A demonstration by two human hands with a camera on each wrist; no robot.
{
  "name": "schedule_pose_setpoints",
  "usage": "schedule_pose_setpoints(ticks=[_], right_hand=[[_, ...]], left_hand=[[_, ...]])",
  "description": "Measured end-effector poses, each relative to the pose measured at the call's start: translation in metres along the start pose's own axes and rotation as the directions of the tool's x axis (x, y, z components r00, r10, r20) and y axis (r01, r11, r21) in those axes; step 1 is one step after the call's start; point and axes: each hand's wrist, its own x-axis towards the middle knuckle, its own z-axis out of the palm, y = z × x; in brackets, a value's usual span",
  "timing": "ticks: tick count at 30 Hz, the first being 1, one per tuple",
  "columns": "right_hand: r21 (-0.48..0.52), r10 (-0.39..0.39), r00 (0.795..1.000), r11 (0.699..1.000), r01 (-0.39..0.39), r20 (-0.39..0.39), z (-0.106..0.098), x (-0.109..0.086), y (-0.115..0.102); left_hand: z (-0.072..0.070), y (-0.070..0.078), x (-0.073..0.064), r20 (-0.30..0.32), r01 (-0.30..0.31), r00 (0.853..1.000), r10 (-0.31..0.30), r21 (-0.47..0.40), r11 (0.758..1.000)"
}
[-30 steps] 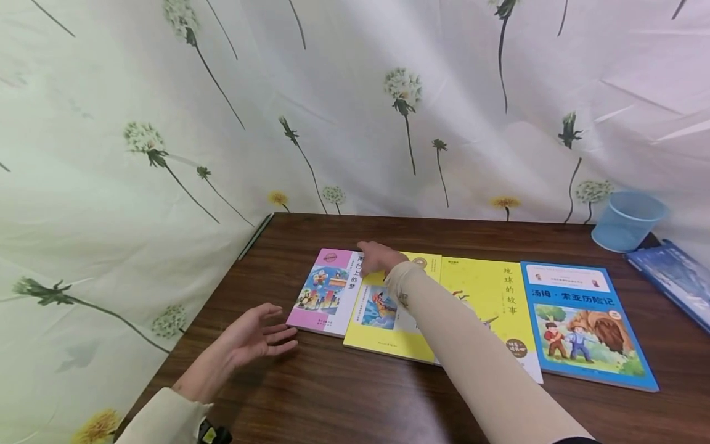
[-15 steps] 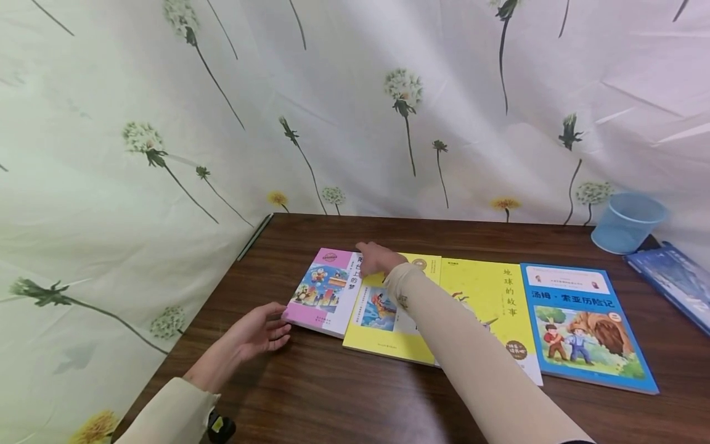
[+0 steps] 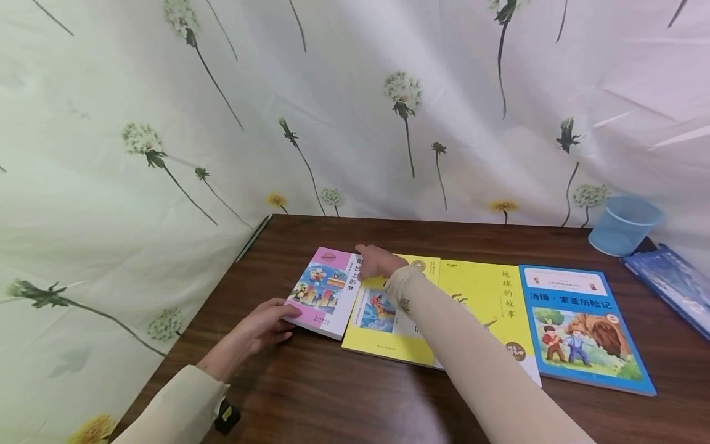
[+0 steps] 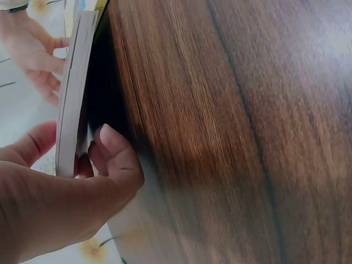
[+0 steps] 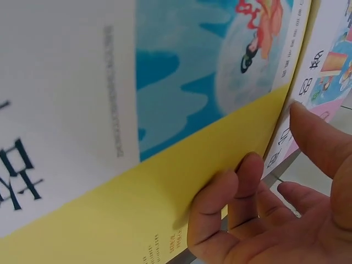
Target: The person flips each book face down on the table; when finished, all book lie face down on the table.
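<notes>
A pink-and-white picture-cover book (image 3: pixel 318 293) lies leftmost in a row on the dark wooden table. My left hand (image 3: pixel 257 330) grips its near left corner, thumb on the cover; in the left wrist view, fingers curl beneath the raised edge of the book (image 4: pixel 74 104). My right hand (image 3: pixel 379 262) is at the far right corner of this book. In the right wrist view the thumb (image 5: pixel 316 135) presses the pink book's white strip, with the fingers curled at the far edge, beside the yellow book (image 5: pixel 236 143).
Right of the pink book lie a yellow book (image 3: pixel 388 351), another yellow book (image 3: pixel 482 277) partly under my right sleeve, and a blue-bordered book (image 3: pixel 588 333). A blue bin (image 3: pixel 625 225) and a dark blue book (image 3: pixel 673 283) stand at the far right. Floral cloth (image 3: pixel 344 111) hangs behind.
My left hand has moved right and slightly up onto the pink book's near corner and taken hold of it. The right hand stays at the far corner.
</notes>
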Motion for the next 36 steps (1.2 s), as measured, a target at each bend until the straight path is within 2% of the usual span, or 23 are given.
schedule_pose_setpoints(ticks=[6, 13, 17, 20, 28, 32, 36], right_hand=[[0.021, 0.011, 1.0, 1.0, -0.012, 0.01, -0.002, 0.001, 0.001], [0.05, 0.017, 0.999, 0.999, -0.018, 0.038, -0.002, 0.001, 0.001], [0.051, 0.016, 0.998, 0.999, -0.018, 0.054, -0.003, 0.001, 0.0], [0.064, 0.015, 0.998, 0.998, -0.018, 0.057, -0.005, 0.0, 0.0], [0.103, 0.012, 0.998, 0.994, -0.018, 0.054, -0.008, -0.005, -0.002], [0.105, -0.036, 0.999, 0.994, 0.033, 0.03, -0.01, -0.008, -0.012], [0.169, -0.105, 0.994, 0.979, 0.11, -0.04, -0.011, -0.012, -0.029]], left_hand=[[0.003, 0.002, 0.0, -0.023, -0.049, 0.999, 0.047, -0.067, 0.997], [-0.003, 0.007, 0.001, -0.075, -0.079, 0.995, 0.073, -0.08, 0.994], [-0.009, 0.014, 0.003, -0.098, -0.122, 0.988, 0.115, -0.068, 0.99], [-0.011, 0.017, 0.002, -0.121, -0.151, 0.982, 0.148, -0.015, 0.988], [-0.01, 0.025, -0.006, -0.164, -0.235, 0.952, 0.259, 0.151, 0.96], [-0.005, 0.027, -0.011, -0.173, -0.281, 0.933, 0.316, 0.199, 0.939], [0.002, 0.027, -0.016, -0.184, -0.335, 0.899, 0.397, 0.293, 0.895]])
